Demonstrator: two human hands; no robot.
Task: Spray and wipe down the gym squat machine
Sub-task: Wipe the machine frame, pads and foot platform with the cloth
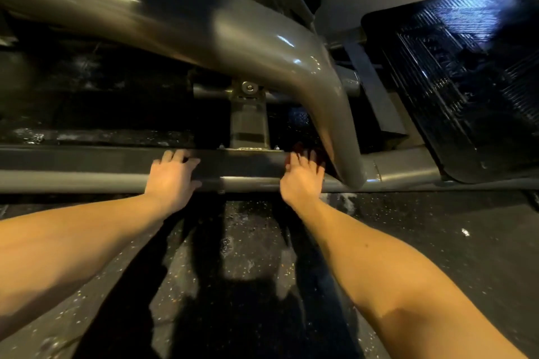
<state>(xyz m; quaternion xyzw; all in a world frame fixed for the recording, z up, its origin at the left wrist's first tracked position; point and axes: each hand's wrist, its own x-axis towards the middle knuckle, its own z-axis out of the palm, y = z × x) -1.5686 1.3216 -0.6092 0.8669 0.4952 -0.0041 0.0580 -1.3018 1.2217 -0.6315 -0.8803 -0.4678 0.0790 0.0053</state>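
Ahead, curved tube (262, 46) beside ribbed footplate (455, 73).

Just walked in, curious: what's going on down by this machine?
A person leans over the low grey metal frame bar of a gym machine, both bare hands on it. The left hand rests on the bar; the right hand presses beside the curved grey tube, with a dark reddish thing, perhaps a cloth, under its fingers.

Readable text: none found.
Frame tube (204, 23): grey paint, no lettering.
Footplate (466, 67): ridged pattern only.
Base bar (87, 160): bright strip (250, 149) at the joint, too blurred to read.
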